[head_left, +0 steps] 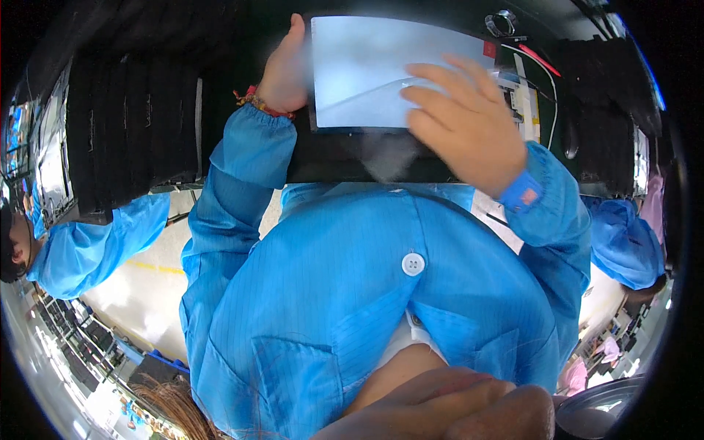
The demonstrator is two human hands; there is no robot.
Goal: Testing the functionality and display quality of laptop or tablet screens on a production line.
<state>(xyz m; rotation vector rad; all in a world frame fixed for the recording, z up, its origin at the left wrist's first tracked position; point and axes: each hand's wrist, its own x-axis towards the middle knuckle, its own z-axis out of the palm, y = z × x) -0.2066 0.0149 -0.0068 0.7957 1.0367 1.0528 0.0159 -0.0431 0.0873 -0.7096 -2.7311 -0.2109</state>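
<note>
A flat rectangular panel with a pale, bright face (359,55) and a small red tab (489,48) at its far right corner lies in front of me. My left hand (284,77) grips its left edge, thumb pointing up; the other fingers are mostly hidden. Over the panel's right half is my right hand (469,121), blurred by motion, its fingers stretched out and apart. A slanting line crosses the panel left of the fingertips. Below the near edge shows a translucent, film-like piece (389,155); whether the right hand touches it I cannot tell.
Right of the panel lie a red pen-like stick (540,60), a white cable (551,92) and a partly covered white-and-yellow item (529,110). A clear ring-shaped roll (501,23) sits beyond. Dark ridged blocks (136,125) flank the left; people in blue sleeves (103,246) are on both sides.
</note>
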